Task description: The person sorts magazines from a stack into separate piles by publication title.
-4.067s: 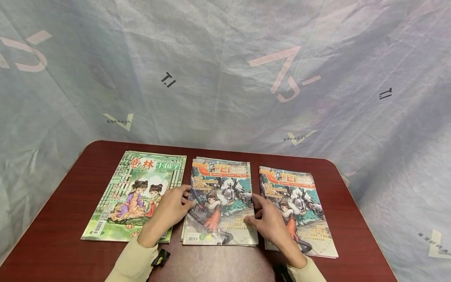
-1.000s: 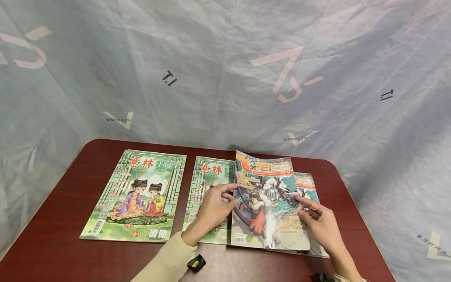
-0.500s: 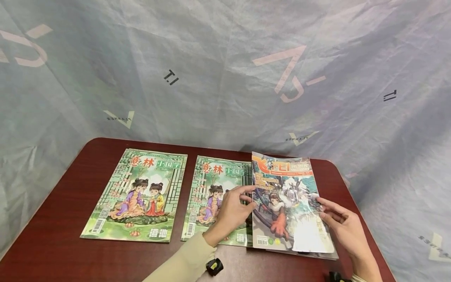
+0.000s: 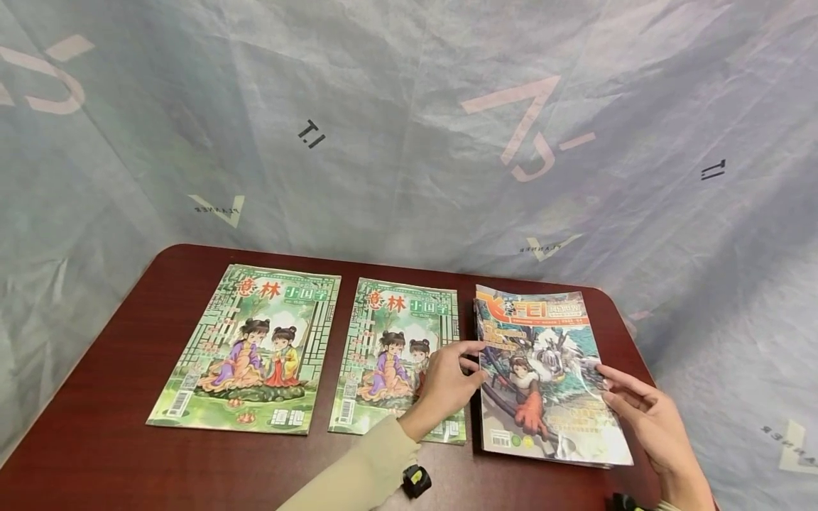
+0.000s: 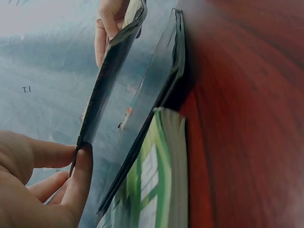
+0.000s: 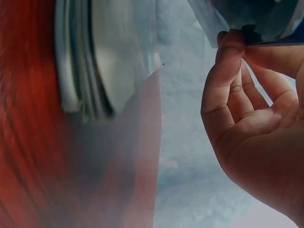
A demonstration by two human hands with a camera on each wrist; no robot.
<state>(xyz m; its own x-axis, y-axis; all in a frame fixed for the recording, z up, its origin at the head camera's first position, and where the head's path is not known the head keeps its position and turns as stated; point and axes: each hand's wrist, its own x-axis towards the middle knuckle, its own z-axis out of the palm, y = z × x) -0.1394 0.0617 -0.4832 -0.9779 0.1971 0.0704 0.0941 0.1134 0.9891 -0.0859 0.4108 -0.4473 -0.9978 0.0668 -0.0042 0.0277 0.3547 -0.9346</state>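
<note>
Both hands hold a FEI magazine (image 4: 543, 376) with a red-gloved figure on its cover, over the right-hand pile. My left hand (image 4: 449, 383) pinches its left edge; in the left wrist view the thumb and fingers (image 5: 84, 166) grip that edge. On the opposite edge, my right hand (image 4: 655, 426) pinches the cover's side, as the right wrist view shows with the magazine's corner (image 6: 261, 21) at the fingertips. A gap separates the held magazine from the magazine pile (image 5: 178, 52) below. That pile's page edges (image 6: 85, 71) also show in the right wrist view.
Two green magazine piles lie flat on the dark red table (image 4: 83, 419): one at the left (image 4: 255, 362) and one in the middle (image 4: 383, 355), partly covered by my left forearm. A grey printed curtain (image 4: 383, 142) hangs behind the table and along its sides.
The FEI magazine has moved from the middle pile rightward over the right pile, uncovering a green magazine in the middle. Over the last second both hands have travelled right with it and lowered it.
</note>
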